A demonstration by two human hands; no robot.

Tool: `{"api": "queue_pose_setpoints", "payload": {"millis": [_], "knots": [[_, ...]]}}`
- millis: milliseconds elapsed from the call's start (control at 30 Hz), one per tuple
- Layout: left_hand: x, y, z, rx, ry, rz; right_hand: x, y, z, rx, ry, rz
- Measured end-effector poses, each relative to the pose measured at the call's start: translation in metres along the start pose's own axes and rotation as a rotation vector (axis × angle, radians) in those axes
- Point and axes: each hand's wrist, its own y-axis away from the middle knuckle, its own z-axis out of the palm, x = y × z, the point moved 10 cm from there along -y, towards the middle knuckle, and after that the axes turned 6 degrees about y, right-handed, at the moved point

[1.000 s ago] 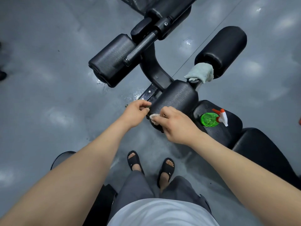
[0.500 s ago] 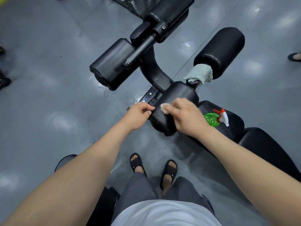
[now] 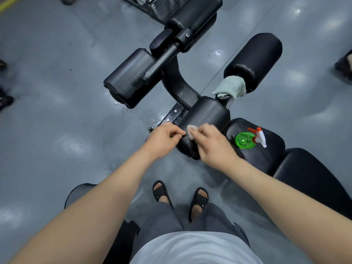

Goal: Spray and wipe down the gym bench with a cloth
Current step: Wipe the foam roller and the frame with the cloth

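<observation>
Gym bench (image 3: 304, 180): its near roller pad (image 3: 207, 115) sits under both hands. Right hand (image 3: 211, 144) clamps a small white cloth (image 3: 191, 130) onto the pad. Over the last second the cloth has slid from the pad's end face up onto its top. Left hand (image 3: 164, 139), fingers curled, grips the pad's end just left of the cloth. Spray bottle (image 3: 245, 140) stands on the bench just right of the right hand. Judgement: wipe stroke advancing; far rollers likely remain.
</observation>
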Motion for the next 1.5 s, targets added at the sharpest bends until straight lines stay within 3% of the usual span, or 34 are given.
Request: {"api": "queue_pose_setpoints", "payload": {"millis": [200, 300, 467, 700, 900, 1033, 1233, 1500], "knots": [[-0.022, 0.000, -0.023, 0.170, 0.112, -0.128, -0.048, 0.012, 0.023, -0.207, 0.020, -0.320], [-0.030, -0.001, -0.024, 0.176, 0.117, -0.175, -0.035, -0.004, 0.011, -0.149, 0.014, -0.228], [-0.048, 0.000, -0.009, 0.035, 0.098, -0.253, 0.010, -0.040, -0.008, 0.000, 0.107, 0.137], [-0.050, 0.002, -0.016, 0.064, 0.050, -0.222, -0.047, -0.024, 0.016, -0.220, 0.026, -0.283], [-0.045, 0.002, -0.017, 0.065, 0.033, -0.209, 0.002, -0.047, -0.003, -0.047, 0.080, 0.036], [-0.039, -0.001, -0.015, 0.068, 0.012, -0.168, -0.027, -0.021, 0.006, -0.148, 0.002, -0.176], [-0.028, -0.009, -0.012, 0.079, -0.104, -0.116, -0.028, 0.018, 0.020, -0.312, 0.028, -0.320], [-0.032, -0.011, -0.004, 0.053, -0.049, -0.143, -0.012, 0.038, 0.020, -0.297, -0.020, -0.277]]}}
